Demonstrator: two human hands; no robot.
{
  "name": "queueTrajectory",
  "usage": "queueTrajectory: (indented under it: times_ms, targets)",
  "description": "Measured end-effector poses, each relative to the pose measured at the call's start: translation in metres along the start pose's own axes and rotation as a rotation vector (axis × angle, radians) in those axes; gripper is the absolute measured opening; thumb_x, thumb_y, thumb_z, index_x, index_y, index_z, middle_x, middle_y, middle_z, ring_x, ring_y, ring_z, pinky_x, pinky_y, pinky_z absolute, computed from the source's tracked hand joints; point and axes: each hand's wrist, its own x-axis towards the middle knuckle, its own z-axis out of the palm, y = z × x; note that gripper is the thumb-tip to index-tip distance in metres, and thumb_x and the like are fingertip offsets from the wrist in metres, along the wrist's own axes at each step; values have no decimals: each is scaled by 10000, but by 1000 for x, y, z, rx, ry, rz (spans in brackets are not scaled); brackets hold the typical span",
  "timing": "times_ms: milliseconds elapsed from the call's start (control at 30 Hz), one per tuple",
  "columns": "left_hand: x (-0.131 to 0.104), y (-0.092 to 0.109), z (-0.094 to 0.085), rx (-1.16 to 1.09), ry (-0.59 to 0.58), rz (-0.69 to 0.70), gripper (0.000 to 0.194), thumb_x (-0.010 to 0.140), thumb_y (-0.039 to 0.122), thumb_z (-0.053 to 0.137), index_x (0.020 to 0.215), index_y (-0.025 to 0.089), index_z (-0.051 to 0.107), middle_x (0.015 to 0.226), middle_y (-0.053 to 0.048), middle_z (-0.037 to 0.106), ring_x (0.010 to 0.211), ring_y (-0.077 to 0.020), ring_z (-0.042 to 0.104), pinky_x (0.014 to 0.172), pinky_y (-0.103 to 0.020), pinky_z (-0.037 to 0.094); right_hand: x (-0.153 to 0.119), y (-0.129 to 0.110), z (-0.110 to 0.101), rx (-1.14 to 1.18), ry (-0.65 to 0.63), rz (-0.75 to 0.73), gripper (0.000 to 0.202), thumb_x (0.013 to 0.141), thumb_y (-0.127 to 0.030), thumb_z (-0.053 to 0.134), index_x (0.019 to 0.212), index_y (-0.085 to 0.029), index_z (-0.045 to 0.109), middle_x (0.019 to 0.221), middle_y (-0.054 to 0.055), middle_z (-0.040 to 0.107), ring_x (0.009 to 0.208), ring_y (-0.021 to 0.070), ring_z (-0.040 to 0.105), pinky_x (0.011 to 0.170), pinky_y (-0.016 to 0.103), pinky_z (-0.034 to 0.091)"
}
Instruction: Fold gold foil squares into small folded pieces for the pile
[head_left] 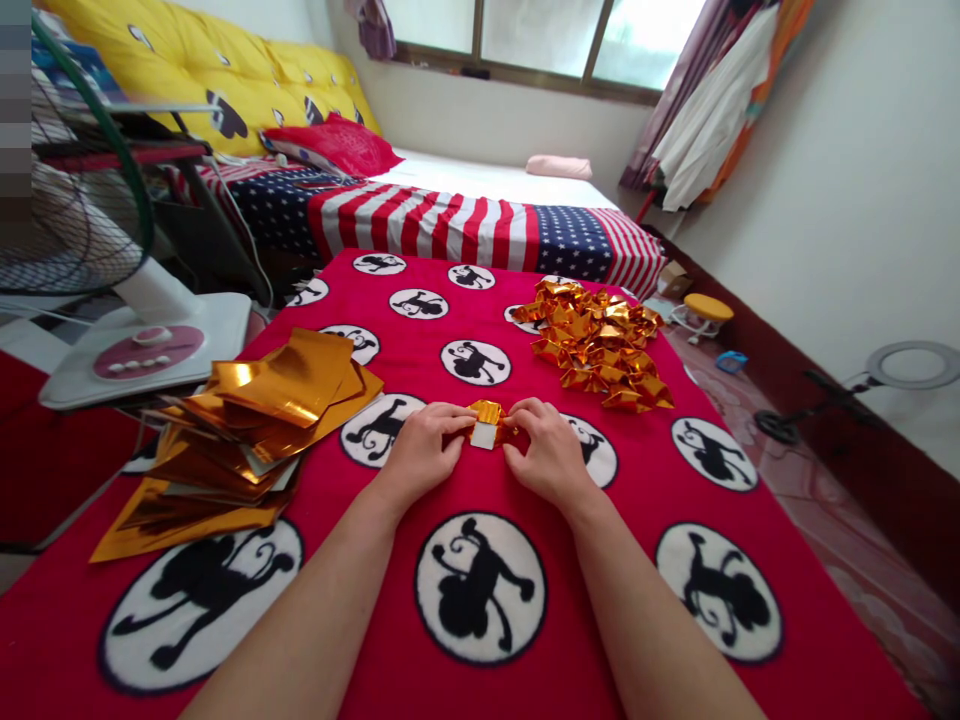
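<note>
In the head view, the person's left hand and right hand are meeting over a small folded gold paper, which is lying on the red cloth in front of the person, about midway between left and right. The left thumb and fingers are closing on its left edge; the right thumb and index finger are pinching its right side, with a bit of gold showing between their tips. The paper is showing a white square at the near end, pointing back toward the person, while the gold part is pointing away toward the bed. This visible gold-and-white strip is running roughly straight away from the person, leaning only slightly; the fingers are covering both sides, so the long axis of the whole piece cannot be told.

To the left, a loose stack of gold sheets is fanning out, its spread slanting from the near left toward the far right. Beyond the right hand, a heap of folded gold shapes is sitting well apart from the stack, its pointed tips facing many ways. Black monkey figures in white circles are patterning the cloth. A fan is standing at the far left, and a yellow stool is standing on the floor to the right.
</note>
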Motion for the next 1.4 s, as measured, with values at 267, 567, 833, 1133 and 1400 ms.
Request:
queueTrajectory:
  times_ms: [267,567,833,1133,1400]
  targets:
    - [2,-1,6,-57,105,-96,258,803,93,580,961,217,742,1028,-46,731,976,-188,656,934,-360,512,1,7,8,95,43,27,200,714,-197,690,908,-229,654,982,49,619,929,238,564,860,403,461]
    - [1,0,5,1,152,-25,183,850,135,584,935,212,727,965,-42,733,926,-186,644,876,-345,509,0,5,11,101,76,8,157,786,-223,672,943,-235,683,958,60,629,920,241,568,844,398,460]
    - [-1,5,1,159,61,27,271,859,128,557,1079,220,686,1010,-47,700,957,-201,594,874,-354,489,0,5,10,88,75,-32,170,812,-137,598,918,-223,700,946,63,642,906,234,566,834,383,462]
    - [1,5,0,214,-49,79,337,849,73,529,1040,267,727,1041,-42,660,940,-188,555,850,-338,483,0,3,10,71,80,-54,109,844,-197,622,787,-215,713,880,51,638,842,194,556,775,320,445]
    - [1,0,2,-60,62,-90,156,843,186,618,930,218,744,938,-26,728,868,-172,643,820,-304,489,0,-1,13,108,98,60,212,853,-296,627,665,-198,638,804,25,617,733,149,554,697,269,405]
